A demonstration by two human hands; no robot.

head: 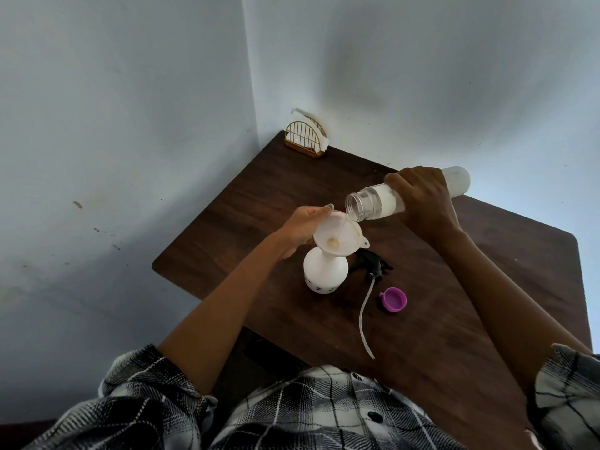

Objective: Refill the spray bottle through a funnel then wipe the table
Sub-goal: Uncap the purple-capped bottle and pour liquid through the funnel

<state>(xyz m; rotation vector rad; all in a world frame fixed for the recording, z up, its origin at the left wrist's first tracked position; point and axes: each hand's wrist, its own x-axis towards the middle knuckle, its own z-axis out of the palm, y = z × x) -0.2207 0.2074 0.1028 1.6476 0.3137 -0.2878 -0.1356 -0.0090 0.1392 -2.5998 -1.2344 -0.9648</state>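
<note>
One white spray bottle (325, 274) stands on the worktop (454, 287), one funnel (337, 237) in its neck. Left hand (300, 227) pinches the funnel rim; right hand (422, 203) grips one tilted refill bottle (376, 203). One purple cap (394, 299), one black sprayer (373, 267) beside.

No legible text or labels anywhere.

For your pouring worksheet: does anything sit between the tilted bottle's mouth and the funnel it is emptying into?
Nothing visible does. The clear refill bottle tips its open mouth right over the rim of the white funnel, seated in the spray bottle; the left hand holds the funnel's far side.
</note>
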